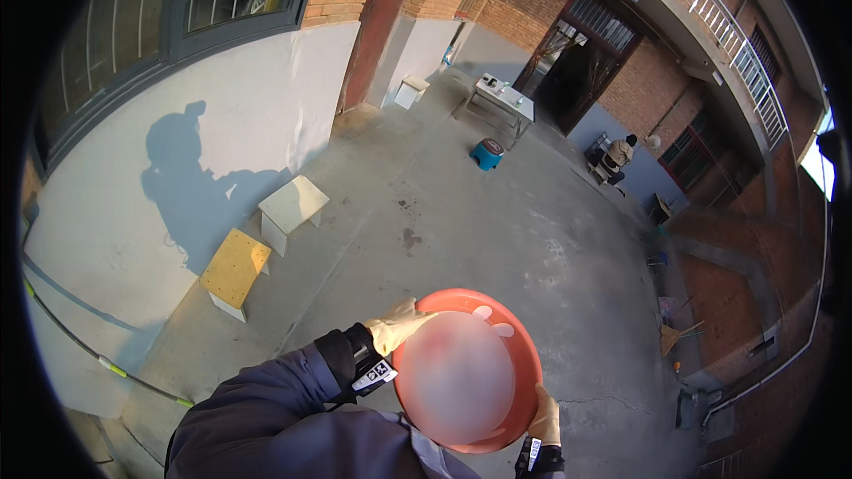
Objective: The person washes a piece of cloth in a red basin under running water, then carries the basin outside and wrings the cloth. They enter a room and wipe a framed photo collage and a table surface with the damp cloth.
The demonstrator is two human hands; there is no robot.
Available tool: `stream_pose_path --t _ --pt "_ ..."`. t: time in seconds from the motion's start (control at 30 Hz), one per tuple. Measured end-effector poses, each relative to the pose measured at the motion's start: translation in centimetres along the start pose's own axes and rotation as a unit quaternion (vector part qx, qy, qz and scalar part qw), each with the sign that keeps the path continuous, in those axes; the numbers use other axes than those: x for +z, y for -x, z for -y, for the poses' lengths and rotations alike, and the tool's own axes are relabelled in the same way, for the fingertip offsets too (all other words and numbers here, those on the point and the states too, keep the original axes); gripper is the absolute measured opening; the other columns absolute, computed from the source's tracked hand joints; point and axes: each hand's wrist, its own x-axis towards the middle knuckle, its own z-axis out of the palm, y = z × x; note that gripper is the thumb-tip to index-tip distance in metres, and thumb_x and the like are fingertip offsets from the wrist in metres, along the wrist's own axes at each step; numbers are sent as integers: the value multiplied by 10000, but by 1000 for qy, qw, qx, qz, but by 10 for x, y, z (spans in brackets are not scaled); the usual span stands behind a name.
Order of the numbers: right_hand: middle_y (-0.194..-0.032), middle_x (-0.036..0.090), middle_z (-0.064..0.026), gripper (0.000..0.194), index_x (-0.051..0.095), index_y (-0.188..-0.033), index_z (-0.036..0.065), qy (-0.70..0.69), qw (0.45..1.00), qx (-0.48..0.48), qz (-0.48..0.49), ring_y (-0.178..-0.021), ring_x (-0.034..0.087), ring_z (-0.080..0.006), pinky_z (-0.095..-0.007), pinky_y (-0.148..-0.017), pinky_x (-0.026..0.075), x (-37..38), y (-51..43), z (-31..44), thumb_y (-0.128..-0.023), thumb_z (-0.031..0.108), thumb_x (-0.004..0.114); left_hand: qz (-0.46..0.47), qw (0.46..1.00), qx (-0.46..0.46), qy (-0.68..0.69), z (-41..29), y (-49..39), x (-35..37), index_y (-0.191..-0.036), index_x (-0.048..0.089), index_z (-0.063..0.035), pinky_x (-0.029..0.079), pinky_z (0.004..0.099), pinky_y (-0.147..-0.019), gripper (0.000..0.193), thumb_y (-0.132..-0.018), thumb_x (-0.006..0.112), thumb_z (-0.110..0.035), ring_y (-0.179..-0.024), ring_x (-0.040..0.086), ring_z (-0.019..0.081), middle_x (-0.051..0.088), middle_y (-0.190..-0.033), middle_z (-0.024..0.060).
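A round orange-red basin is held up in front of my body, above the concrete floor. My left hand, in a pale glove, grips its rim at the upper left. At the lower right my right hand, gloved too, holds the opposite side of the rim. A blurred pale area covers most of the basin's inside, so what lies there cannot be told. Two small whitish rounded shapes show near its upper edge. Both wrists carry black straps with printed tags.
Two low stools, one yellow-topped and one white, stand by the wall at left. Farther off are a blue plastic stool, a table with small items, and a seated person. A broom lies at right.
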Motion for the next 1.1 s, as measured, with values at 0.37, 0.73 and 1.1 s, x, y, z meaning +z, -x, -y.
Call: stream_pose_path --t 0.37,0.73,1.1 --pt "-1254 677 -152 361 619 -1261 -48 4 998 -57 -39 -1149 642 -274 -399 -1019 498 104 -272 178 -1029 214 532 35 999 -15 -36 30 -335 -114 -1148 581 -118 416 396 -935 390 -1081 343 -420 -925 466 274 635 -1017 115" --pt "-1206 701 -159 354 626 -1238 -48 13 1000 -7 -4 -1046 682 -290 -421 -954 539 182 -586 348 -1031 223 529 10 999 6 46 84 -658 -177 -1354 457 -8 452 308 -657 499 -1057 443 -409 -685 459 179 514 -840 32" --pt "-1209 698 -146 340 637 -1228 -47 -23 997 -21 -70 -1087 671 -278 -389 -986 520 242 -846 527 -1023 210 549 -35 948 -221 224 71 -1024 -266 -1205 520 40 513 367 -794 607 -946 634 -497 -942 599 206 589 -993 136"
